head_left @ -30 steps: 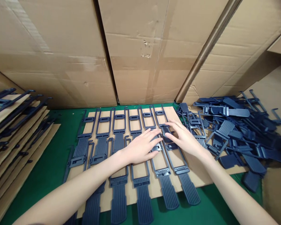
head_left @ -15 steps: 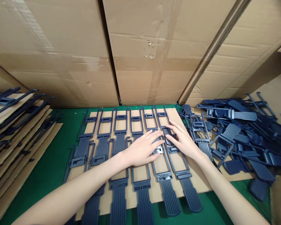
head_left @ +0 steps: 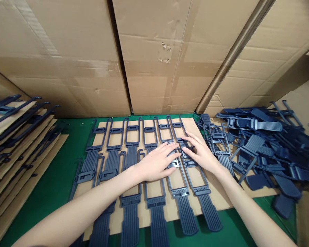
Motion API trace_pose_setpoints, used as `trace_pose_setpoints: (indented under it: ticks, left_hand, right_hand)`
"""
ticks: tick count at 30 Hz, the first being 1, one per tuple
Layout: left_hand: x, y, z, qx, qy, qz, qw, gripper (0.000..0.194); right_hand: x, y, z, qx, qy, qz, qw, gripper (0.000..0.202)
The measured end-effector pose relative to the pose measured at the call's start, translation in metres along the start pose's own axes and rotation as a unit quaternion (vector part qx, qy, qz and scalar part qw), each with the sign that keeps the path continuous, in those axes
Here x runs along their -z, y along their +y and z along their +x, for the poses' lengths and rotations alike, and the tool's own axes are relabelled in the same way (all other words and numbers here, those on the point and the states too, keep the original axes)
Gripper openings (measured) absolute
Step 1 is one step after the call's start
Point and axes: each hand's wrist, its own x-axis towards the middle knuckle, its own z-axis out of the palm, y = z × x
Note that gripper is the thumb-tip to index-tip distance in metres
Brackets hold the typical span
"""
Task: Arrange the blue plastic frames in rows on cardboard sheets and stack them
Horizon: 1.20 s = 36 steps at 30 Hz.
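Note:
Two rows of dark blue plastic frames with ribbed flat tabs (head_left: 187, 214) lie side by side on a cardboard sheet (head_left: 145, 218). My left hand (head_left: 157, 163) rests palm down over the middle of the rows, fingers spread and touching a frame right of centre. To its right, my right hand (head_left: 202, 156) reaches in with fingers apart, its tips on the rightmost frame of the far row (head_left: 178, 126). Neither hand grips anything. My left hand and forearm cover parts of several frames.
A jumbled heap of similar plastic parts (head_left: 267, 154) lies on the right. At the left stand stacked cardboard sheets (head_left: 38, 161) with more frames between them. Tall cardboard boxes (head_left: 157, 85) form a wall behind the green table surface (head_left: 64, 151).

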Motion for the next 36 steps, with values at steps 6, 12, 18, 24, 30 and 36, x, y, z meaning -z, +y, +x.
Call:
trace_pose_setpoints:
  ticks: [6,12,18,24,30,36]
  left_hand:
    - [0.0,0.0001,0.0,0.003,-0.003,-0.006,1.0,0.047]
    - [-0.0002,-0.0001,-0.0004,0.004,0.0,-0.015,1.0,0.046]
    - [-0.0013,-0.0011,-0.0007,0.005,0.002,-0.016,1.0,0.046]
    - [-0.0022,-0.0019,-0.0008,0.005,-0.001,-0.015,1.0,0.049]
    - [0.0001,0.0,0.0006,0.012,-0.003,-0.025,1.0,0.052]
    - [0.0005,0.0,0.0013,0.014,0.005,-0.041,0.999,0.055]
  right_hand:
    - [0.0011,-0.001,0.0001,0.001,0.001,0.001,1.0,0.044]
    - [0.0005,0.0002,0.0008,0.004,0.005,-0.001,1.0,0.045]
    - [0.0011,-0.0008,0.0003,0.003,0.01,0.002,1.0,0.044]
    - [0.0007,-0.0012,0.0001,0.006,0.011,0.001,1.0,0.044]
    - [0.0023,-0.0035,0.0005,0.002,0.004,0.0,1.0,0.043]
    - [0.0019,-0.0021,0.0005,0.005,0.006,-0.001,1.0,0.043]
